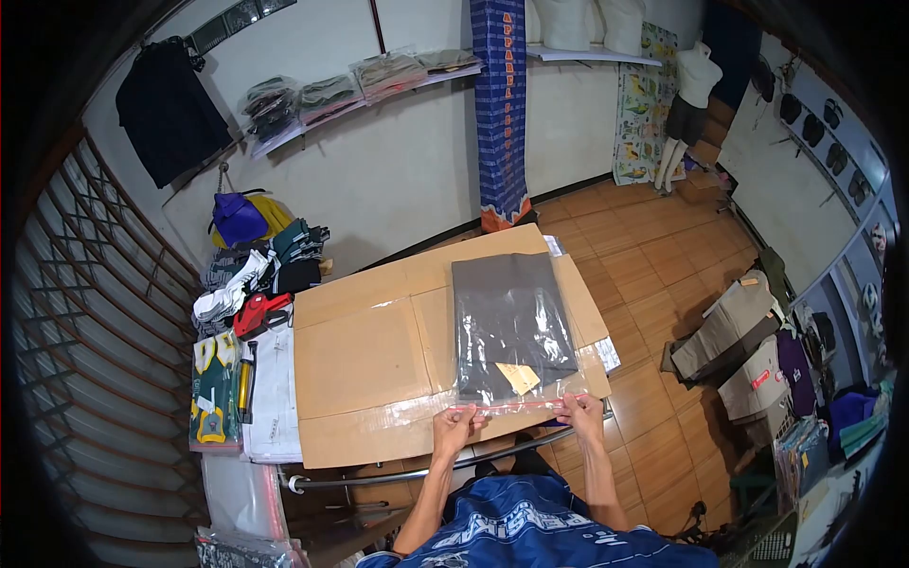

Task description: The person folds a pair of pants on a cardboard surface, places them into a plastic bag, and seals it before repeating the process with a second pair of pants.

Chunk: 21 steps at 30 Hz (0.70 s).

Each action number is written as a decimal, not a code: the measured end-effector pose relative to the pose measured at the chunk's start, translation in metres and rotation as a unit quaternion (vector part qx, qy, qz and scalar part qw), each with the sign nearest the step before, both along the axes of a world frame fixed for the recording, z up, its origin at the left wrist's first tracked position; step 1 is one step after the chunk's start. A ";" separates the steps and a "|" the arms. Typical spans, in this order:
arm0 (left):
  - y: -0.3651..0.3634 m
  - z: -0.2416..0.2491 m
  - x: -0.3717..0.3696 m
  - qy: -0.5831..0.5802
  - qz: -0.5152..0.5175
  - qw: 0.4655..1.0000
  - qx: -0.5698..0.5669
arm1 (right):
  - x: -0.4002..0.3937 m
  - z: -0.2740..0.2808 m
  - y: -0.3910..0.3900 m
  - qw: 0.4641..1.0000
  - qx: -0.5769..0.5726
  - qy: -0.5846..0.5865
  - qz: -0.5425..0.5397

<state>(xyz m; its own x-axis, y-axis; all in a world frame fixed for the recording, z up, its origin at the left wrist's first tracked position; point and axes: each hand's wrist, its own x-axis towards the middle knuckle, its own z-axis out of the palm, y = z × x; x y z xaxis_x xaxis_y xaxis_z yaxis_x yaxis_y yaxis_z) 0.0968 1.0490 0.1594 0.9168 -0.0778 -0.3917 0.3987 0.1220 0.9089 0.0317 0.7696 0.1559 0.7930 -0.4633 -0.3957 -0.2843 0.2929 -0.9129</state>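
Bare cardboard [355, 364] lies open left of the bagged garment [509, 322]; a clothes pile [256, 275] crowds the far-left edge.

1. A white wall [407, 161] runs along the back, with a long shelf [379, 95] of folded clothes fixed to it.
2. A dark garment [166, 109] hangs high on the wall at the left.
3. A metal grille [85, 322] covers the left side.
4. The floor [653, 256] is wood-patterned tile.
5. A blue banner [500, 104] hangs down the wall past the table's far edge.
6. A headless mannequin [686, 104] stands in the far right corner.
7. Stacked clothes [256, 275] lie past the table's left edge.
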 end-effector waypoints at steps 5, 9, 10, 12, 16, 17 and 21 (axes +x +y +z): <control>-0.002 0.004 0.002 0.027 -0.007 0.999 -0.023 | 0.000 0.014 0.003 1.000 0.020 0.020 0.001; -0.007 0.004 0.004 0.032 -0.023 0.998 -0.049 | 0.003 0.024 0.012 0.999 0.019 0.036 0.008; -0.008 0.005 0.004 0.025 -0.027 0.998 -0.046 | 0.003 0.023 0.013 0.999 0.021 0.034 0.011; -0.008 0.003 0.004 0.014 -0.037 0.998 -0.042 | 0.003 0.019 0.013 1.000 0.017 0.019 0.011; -0.007 -0.003 0.002 -0.001 -0.042 0.999 0.001 | 0.003 0.007 0.012 1.000 -0.005 -0.009 0.012; -0.008 -0.004 0.002 -0.006 -0.040 0.999 0.020 | 0.003 0.006 0.012 1.000 -0.002 -0.009 0.018; -0.012 -0.004 0.001 -0.020 -0.037 0.999 0.011 | 0.004 0.015 0.013 1.000 0.014 0.002 0.024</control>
